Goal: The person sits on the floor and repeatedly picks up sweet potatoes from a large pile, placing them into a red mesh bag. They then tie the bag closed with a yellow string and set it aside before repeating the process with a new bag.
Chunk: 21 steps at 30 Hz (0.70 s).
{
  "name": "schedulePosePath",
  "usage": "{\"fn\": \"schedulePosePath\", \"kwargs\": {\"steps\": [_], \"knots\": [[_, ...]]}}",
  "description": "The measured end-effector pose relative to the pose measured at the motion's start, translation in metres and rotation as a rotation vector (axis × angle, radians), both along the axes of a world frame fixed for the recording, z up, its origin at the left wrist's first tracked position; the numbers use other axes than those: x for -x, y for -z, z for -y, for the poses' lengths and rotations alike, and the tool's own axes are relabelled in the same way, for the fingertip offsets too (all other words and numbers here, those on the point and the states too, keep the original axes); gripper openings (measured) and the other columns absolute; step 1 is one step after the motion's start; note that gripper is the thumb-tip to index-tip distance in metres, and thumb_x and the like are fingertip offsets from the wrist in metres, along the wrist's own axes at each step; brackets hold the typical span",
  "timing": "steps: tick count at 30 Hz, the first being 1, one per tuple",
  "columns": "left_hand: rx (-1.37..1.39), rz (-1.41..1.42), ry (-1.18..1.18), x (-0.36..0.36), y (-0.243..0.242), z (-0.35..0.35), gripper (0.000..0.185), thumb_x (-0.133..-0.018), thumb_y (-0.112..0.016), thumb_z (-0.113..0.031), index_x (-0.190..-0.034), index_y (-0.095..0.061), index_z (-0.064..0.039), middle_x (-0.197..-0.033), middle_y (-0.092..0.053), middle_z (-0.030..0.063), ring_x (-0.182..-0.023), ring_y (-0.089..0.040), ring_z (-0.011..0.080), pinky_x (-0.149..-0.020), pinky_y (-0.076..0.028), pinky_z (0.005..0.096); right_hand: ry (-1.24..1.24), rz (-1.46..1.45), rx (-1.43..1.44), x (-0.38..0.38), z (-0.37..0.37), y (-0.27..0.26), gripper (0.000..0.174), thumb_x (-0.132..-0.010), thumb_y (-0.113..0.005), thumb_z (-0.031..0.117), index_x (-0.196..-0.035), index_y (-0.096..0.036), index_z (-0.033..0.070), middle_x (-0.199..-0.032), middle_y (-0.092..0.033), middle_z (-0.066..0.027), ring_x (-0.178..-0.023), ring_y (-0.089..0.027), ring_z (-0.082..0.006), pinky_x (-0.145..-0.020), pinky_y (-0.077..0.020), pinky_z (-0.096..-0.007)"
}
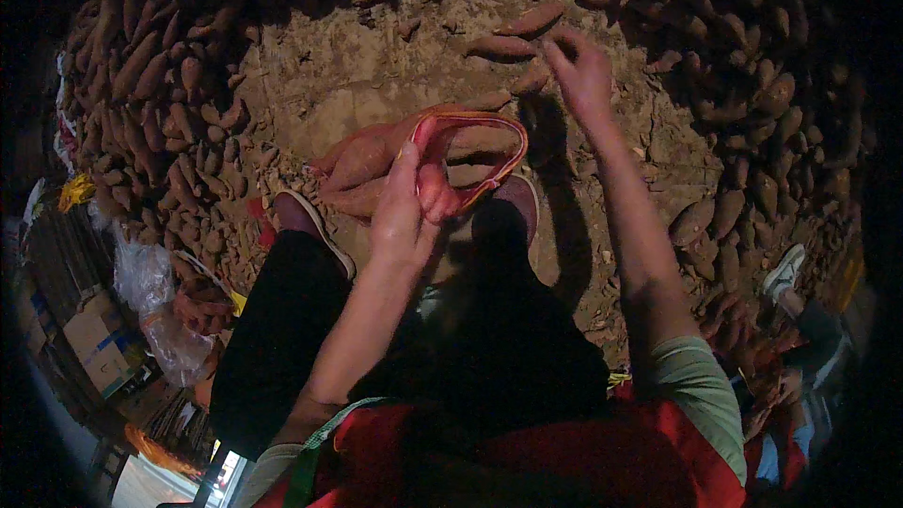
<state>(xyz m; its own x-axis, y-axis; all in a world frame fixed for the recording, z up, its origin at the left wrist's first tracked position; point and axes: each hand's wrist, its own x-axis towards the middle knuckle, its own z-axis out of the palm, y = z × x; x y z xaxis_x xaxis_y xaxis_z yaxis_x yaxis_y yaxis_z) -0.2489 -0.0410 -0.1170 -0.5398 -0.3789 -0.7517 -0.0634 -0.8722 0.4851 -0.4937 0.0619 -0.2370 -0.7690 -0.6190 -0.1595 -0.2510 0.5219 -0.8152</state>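
My left hand (402, 215) grips the rim of a red mesh bag (522, 134) and keeps its mouth spread toward the right. Several sweet potatoes (360, 162) fill the bag, which lies on the dirt floor between my shoes. Beyond it, my right hand (582, 70) is stretched out low over the ground, thumb and fingers apart, with nothing visible in it. Just left of its fingertips lie two loose sweet potatoes, one nearer (502, 49) and one farther (532, 20). A smaller sweet potato (529, 82) rests between them and the bag.
Heaps of sweet potatoes rise at left (148, 85) and right (762, 141). Clear plastic wrap (144, 275) and flattened cardboard (99, 339) lie at lower left. Another person's shoe (784, 269) shows at right, with that person's hands near a bag below.
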Motion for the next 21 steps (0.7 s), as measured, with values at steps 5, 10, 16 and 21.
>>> {"fn": "schedulePosePath", "kwargs": {"steps": [5, 10, 16, 21], "knots": [[-0.032, -0.033, 0.049, -0.005, 0.004, -0.004, 0.039, -0.102, -0.040, -0.034, -0.131, -0.051, -0.011, -0.062, -0.044, -0.0027, -0.055, -0.041, 0.0098, -0.058, -0.038, 0.0263, -0.351, -0.912, -0.411, 0.060, 0.042, 0.055, 0.053, -0.073, -0.066, 0.009, -0.124, -0.052, 0.009, -0.117, -0.058, -0.0125, -0.113, -0.051, -0.0348, -0.091, -0.0443, -0.0415], [-0.039, 0.219, -0.073, -0.002, 0.006, -0.008, 0.041, -0.101, -0.043, -0.032, -0.134, -0.050, -0.008, -0.111, -0.059, 0.0012, -0.089, -0.054, 0.0095, -0.082, -0.045, 0.0250, -0.468, -0.541, -0.398, 0.075, 0.047, 0.057, 0.052, -0.074, -0.069, 0.013, -0.123, -0.053, 0.010, -0.115, -0.058, -0.0133, -0.108, -0.054, -0.0365, -0.090, -0.0452, -0.0420], [-0.019, 0.103, -0.052, 0.001, 0.000, -0.008, 0.042, -0.101, -0.043, -0.030, -0.136, -0.048, -0.007, -0.129, -0.054, 0.0030, -0.101, -0.055, 0.0106, -0.085, -0.048, 0.0250, -0.645, -0.478, -0.193, 0.015, 0.047, 0.065, 0.053, -0.074, -0.068, 0.011, -0.125, -0.052, 0.012, -0.104, -0.058, -0.0164, -0.100, -0.055, -0.0372, -0.086, -0.0462, -0.0447], [-0.058, 0.233, -0.058, 0.001, -0.011, -0.010, 0.040, -0.102, -0.040, -0.029, -0.136, -0.048, -0.007, -0.130, -0.053, 0.0036, -0.098, -0.057, 0.0109, -0.080, -0.051, 0.0247, -0.610, -0.513, -0.122, 0.014, 0.036, 0.092, 0.058, -0.075, -0.065, 0.010, -0.130, -0.048, 0.011, -0.105, -0.058, -0.0146, -0.096, -0.056, -0.0344, -0.085, -0.0474, -0.0418]]}}
